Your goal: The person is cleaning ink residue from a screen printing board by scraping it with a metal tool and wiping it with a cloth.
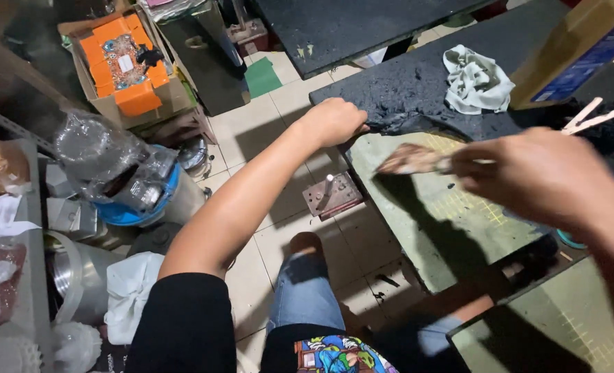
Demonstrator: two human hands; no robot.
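Now | cardboard box (100, 103): orange packs (136, 97) | right hand (538, 176): brush (417, 160)

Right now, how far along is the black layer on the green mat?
Done: the near part of the green mat is bare. In hand: the left hand grips the black layer's edge, and the right hand holds a scraper just short of it. Left: black still covers the far end.
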